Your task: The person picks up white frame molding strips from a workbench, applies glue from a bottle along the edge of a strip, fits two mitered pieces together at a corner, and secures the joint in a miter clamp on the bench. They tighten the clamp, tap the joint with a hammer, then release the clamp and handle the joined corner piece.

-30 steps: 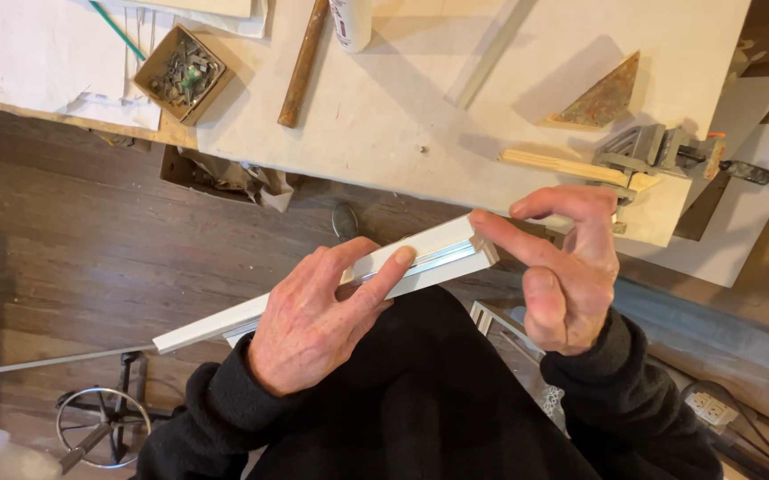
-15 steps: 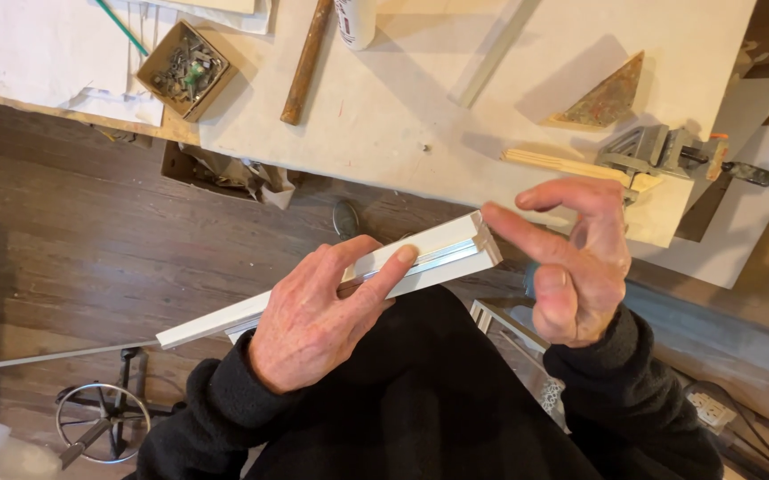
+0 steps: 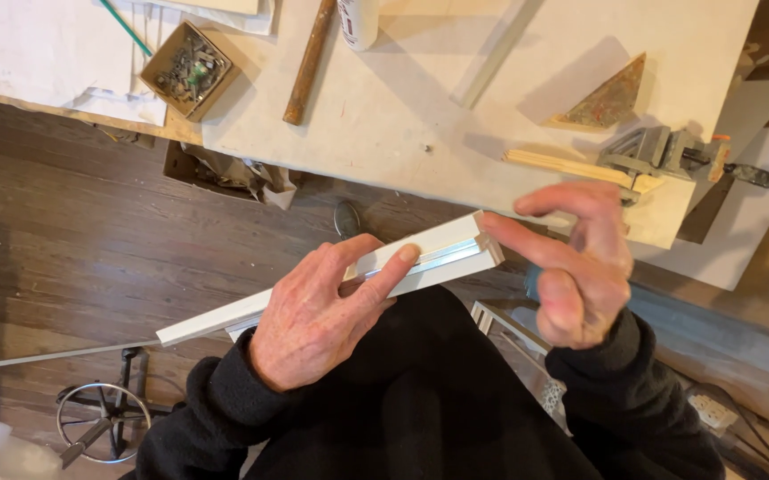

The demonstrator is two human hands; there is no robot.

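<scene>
My left hand (image 3: pixel 322 316) grips a long white strip of moulding (image 3: pixel 438 253) that runs from lower left to upper right across my lap. Its index finger lies along the strip's groove. My right hand (image 3: pixel 576 267) is at the strip's cut end, index fingertip touching that end, the other fingers curled. Something small and dark sits between the curled fingers and thumb, too hidden to name. Black sleeves cover both my arms.
A pale worktable (image 3: pixel 456 98) lies ahead with a corner clamp (image 3: pixel 656 151) holding a wooden strip, a triangular offcut (image 3: pixel 607 93), a wooden handle (image 3: pixel 309 58) and a small box of hardware (image 3: pixel 184 71). Dark wood floor below; a wire wheel-like object (image 3: pixel 104 418) at lower left.
My right hand has slid from over the strip's end to just beyond it, leaving only the index fingertip on the cut end. The left hand and strip barely moved.
</scene>
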